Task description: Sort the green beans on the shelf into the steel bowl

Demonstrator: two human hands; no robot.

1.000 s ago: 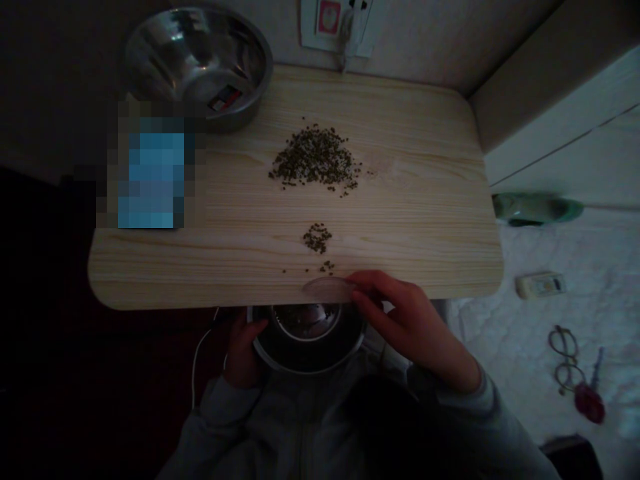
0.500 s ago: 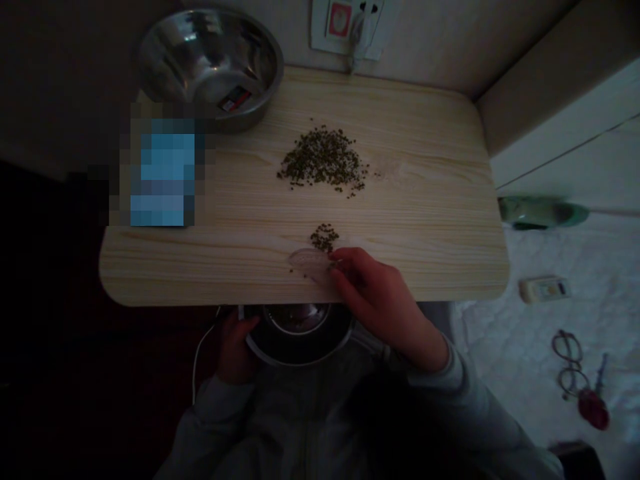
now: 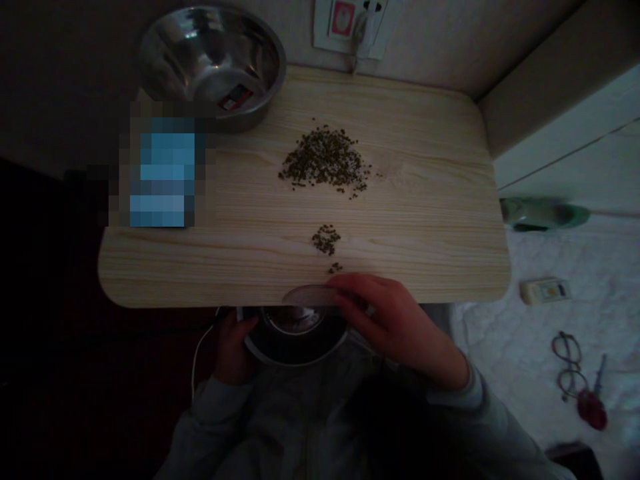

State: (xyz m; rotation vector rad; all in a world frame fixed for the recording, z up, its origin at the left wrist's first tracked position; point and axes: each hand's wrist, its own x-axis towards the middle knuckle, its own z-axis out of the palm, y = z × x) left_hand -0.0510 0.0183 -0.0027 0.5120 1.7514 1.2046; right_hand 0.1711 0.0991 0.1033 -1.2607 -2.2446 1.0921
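My right hand [image 3: 395, 320] is closed on a thin, see-through piece with a rounded edge [image 3: 305, 294], lying at the table's front edge; its exact kind is unclear. Just beyond my fingertips are a few small dark-green beans or seeds [image 3: 335, 268]. A small cluster of them [image 3: 326, 239] lies farther up, and a larger pile mixed with pale grains [image 3: 325, 159] spreads behind it. Below the edge, my left hand [image 3: 235, 350] grips the left rim of a round, dark vessel with a shiny middle [image 3: 295, 343]. The tabletop hides its far side.
A large steel bowl [image 3: 270, 110] stands at the table's [image 3: 425, 220] back left, near a blurred-out blue screen [image 3: 165, 167]. A plug sits in the wall socket [image 3: 365, 30]. On the white bedding at right lie scissors [image 3: 590, 403], a pale device [image 3: 545, 291] and a green item [image 3: 545, 213].
My right hand has drawn the thin piece toward me, from on the tabletop to its front edge. A few beans now show behind it. My left hand and the vessel have hardly moved.
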